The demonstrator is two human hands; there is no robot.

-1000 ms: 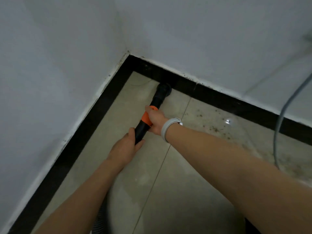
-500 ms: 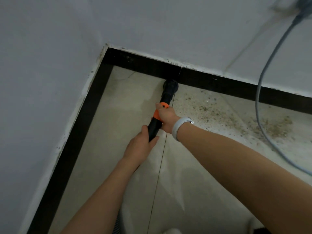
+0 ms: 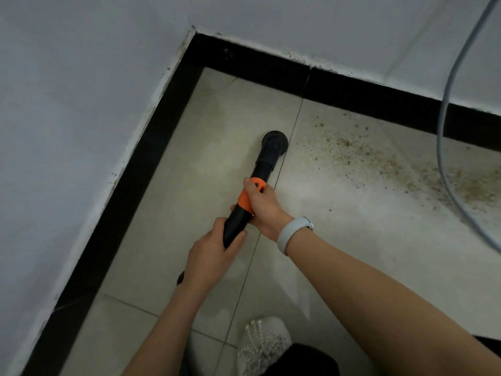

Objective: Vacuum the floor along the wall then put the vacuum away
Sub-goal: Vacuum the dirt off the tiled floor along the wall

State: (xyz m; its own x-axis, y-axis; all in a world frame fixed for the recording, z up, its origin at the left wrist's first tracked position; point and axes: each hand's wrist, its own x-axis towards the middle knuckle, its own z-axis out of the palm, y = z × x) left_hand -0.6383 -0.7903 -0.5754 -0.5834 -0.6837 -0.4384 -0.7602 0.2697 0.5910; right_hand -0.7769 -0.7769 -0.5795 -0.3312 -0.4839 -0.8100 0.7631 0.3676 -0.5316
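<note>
Corner: tiled floor [image 3: 339, 240], black skirting [image 3: 366, 89].
Wand [image 3: 261, 175]: my right hand [image 3: 261, 206] grips the orange collar, left hand [image 3: 214, 251] grips lower.
Nozzle [image 3: 275, 142]: on tile, axis toward the wall.
Dirt [image 3: 393, 164]: just right of nozzle, right hand nearer.

Black vacuum wand [image 3: 262, 169] with orange collar — round nozzle [image 3: 274, 142] on tile (well off the baseboard)

No text, label, brand, number or sign can be read anywhere in view, neither on the vacuum wand [image 3: 262, 173] nor on the wristband [image 3: 291, 232].
</note>
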